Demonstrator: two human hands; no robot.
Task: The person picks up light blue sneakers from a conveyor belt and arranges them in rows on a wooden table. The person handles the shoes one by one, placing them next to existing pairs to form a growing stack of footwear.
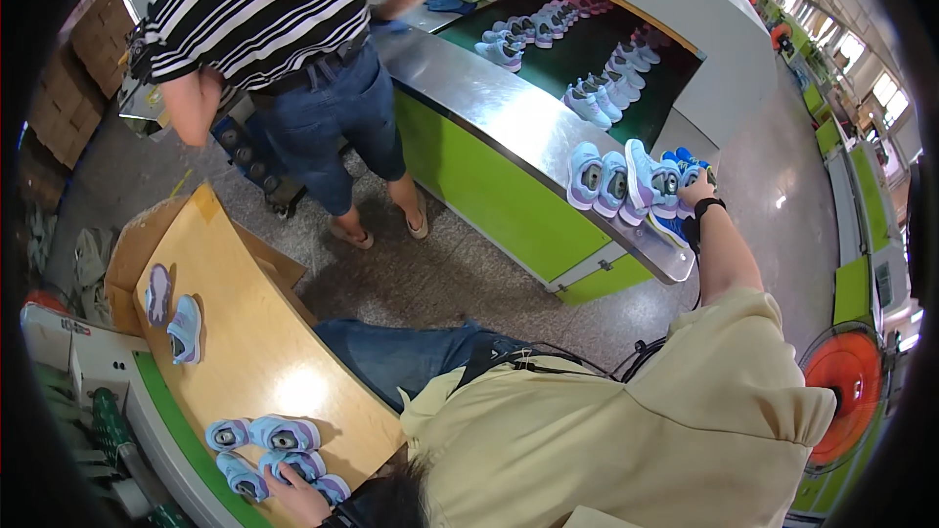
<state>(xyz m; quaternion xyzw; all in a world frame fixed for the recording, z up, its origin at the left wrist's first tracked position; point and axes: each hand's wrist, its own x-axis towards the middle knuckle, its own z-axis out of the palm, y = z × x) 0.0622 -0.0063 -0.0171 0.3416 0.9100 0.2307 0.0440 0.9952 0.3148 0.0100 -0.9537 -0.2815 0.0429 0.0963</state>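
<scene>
Four small shoes (626, 181) cluster at the near end of the steel counter (489, 103); the right hand (693, 188) reaches among them, though whether it grips one I cannot tell. On the wooden table (264, 332) lie two shoes (174, 313) at the far side and five shoes (274, 455) near the left hand (298, 499), which rests spread beside them. The conveyor (577, 64) carries many more pairs. A person in a striped shirt (264, 0) stands beyond.

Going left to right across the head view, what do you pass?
Pair of small shoes on the wooden board → left hand on the near shoes → co-worker's striped shirt → green conveyor → right hand → orange fan.
</scene>
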